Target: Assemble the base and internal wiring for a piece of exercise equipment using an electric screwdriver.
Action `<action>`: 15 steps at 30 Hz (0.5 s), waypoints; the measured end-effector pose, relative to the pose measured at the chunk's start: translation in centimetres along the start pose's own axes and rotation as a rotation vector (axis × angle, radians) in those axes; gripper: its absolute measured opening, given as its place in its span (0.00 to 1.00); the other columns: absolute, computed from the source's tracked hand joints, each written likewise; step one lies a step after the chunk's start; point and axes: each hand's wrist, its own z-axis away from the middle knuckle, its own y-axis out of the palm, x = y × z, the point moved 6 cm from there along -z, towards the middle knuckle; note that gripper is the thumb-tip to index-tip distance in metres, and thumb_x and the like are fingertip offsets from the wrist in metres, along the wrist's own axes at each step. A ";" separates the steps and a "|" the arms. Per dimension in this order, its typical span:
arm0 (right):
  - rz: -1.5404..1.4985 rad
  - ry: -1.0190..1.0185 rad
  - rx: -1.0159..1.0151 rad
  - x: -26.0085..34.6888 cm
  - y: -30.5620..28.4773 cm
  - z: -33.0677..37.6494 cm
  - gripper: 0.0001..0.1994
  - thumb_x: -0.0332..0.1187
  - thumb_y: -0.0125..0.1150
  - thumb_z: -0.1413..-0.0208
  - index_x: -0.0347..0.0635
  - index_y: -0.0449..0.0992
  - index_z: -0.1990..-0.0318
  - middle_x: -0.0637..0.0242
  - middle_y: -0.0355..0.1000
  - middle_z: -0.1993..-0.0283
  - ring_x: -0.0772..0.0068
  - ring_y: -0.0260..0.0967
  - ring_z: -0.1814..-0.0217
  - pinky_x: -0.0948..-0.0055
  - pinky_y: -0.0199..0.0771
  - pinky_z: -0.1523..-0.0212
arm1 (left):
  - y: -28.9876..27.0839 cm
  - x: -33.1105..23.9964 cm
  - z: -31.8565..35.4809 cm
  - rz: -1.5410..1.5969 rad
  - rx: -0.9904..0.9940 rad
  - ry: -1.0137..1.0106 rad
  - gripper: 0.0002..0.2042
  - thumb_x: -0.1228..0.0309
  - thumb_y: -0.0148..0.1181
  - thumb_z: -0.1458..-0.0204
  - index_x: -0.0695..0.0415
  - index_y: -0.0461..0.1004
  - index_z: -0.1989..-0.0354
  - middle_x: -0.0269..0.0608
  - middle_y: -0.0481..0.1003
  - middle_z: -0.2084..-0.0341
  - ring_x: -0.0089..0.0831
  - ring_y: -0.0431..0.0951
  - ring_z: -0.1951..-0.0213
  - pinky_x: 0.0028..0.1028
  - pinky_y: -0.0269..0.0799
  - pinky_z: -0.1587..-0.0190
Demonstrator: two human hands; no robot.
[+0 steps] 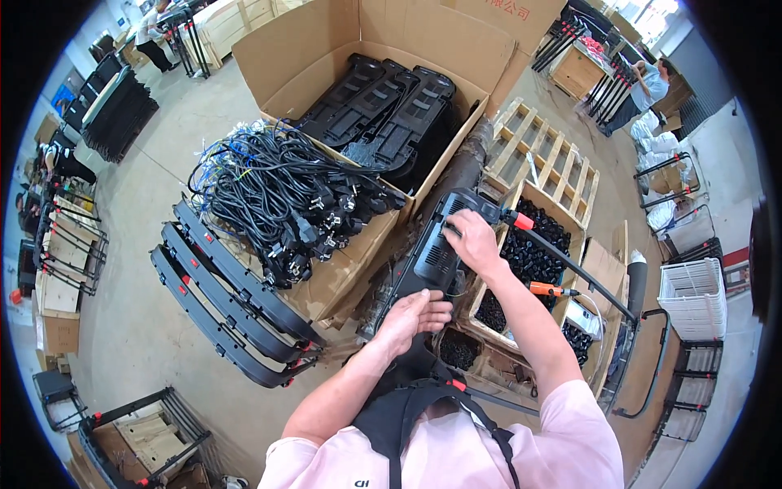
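A long black plastic housing (436,259) with a vented cover lies in front of me, tilted away to the upper right. My right hand (470,239) is on its upper part, fingers bent and drawn together; whatever is between them is hidden. Beside the lower end, my left hand (417,316) has its fingers stretched out, touching or just over the housing's edge. A black tubular frame (582,279) with a red end piece (522,221) runs from near the housing down to the right.
Bundled black power cables (285,191) lie on cardboard at left, above curved black panels (220,301). A cardboard box (456,147) holds black housings. To the right are wooden bins of small black parts (533,259), an orange power screwdriver (551,289) and a pallet (547,159). Other people work farther off.
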 end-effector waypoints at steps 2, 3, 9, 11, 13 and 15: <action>0.005 0.010 -0.011 -1.7 1.6 -0.9 0.10 0.32 0.72 0.47 0.39 0.83 0.59 0.60 0.78 0.59 0.54 0.77 0.54 0.60 0.79 0.49 | -0.1 1.2 0.6 -0.012 -0.001 -0.040 0.23 0.55 0.45 0.24 0.61 0.70 0.34 0.46 0.82 0.48 0.33 0.85 0.53 0.33 0.83 0.49; 0.027 0.008 0.009 -2.5 2.3 -1.1 0.10 0.33 0.71 0.47 0.40 0.84 0.59 0.60 0.77 0.58 0.54 0.77 0.53 0.60 0.79 0.48 | 0.0 1.7 1.0 -0.012 0.000 -0.046 0.23 0.55 0.45 0.24 0.60 0.70 0.34 0.44 0.82 0.49 0.32 0.85 0.54 0.32 0.83 0.50; 0.070 0.001 0.116 -2.6 4.4 -2.1 0.11 0.35 0.71 0.47 0.42 0.86 0.58 0.62 0.77 0.56 0.57 0.75 0.46 0.61 0.77 0.43 | -0.5 3.9 2.5 -0.044 -0.037 -0.074 0.23 0.56 0.46 0.24 0.61 0.69 0.33 0.43 0.81 0.50 0.31 0.84 0.54 0.31 0.82 0.50; 0.087 0.029 0.126 -3.0 4.5 -2.1 0.11 0.35 0.71 0.47 0.41 0.86 0.58 0.62 0.76 0.56 0.56 0.74 0.46 0.61 0.77 0.42 | -0.1 4.2 2.5 -0.070 -0.041 -0.082 0.23 0.57 0.45 0.24 0.62 0.69 0.33 0.43 0.80 0.50 0.32 0.83 0.53 0.33 0.81 0.49; 0.101 0.084 0.097 -3.2 4.2 -1.7 0.12 0.37 0.72 0.47 0.41 0.85 0.58 0.60 0.75 0.56 0.54 0.74 0.45 0.60 0.76 0.42 | 0.5 4.2 2.1 -0.072 -0.027 -0.055 0.22 0.57 0.46 0.24 0.61 0.70 0.34 0.42 0.82 0.52 0.29 0.84 0.56 0.30 0.83 0.53; 0.061 0.107 0.096 -3.6 3.8 -1.5 0.12 0.37 0.72 0.46 0.40 0.85 0.59 0.59 0.75 0.56 0.52 0.74 0.45 0.58 0.76 0.42 | 1.2 4.2 1.6 -0.086 -0.021 -0.068 0.22 0.57 0.46 0.24 0.62 0.69 0.33 0.42 0.81 0.52 0.30 0.83 0.56 0.31 0.82 0.52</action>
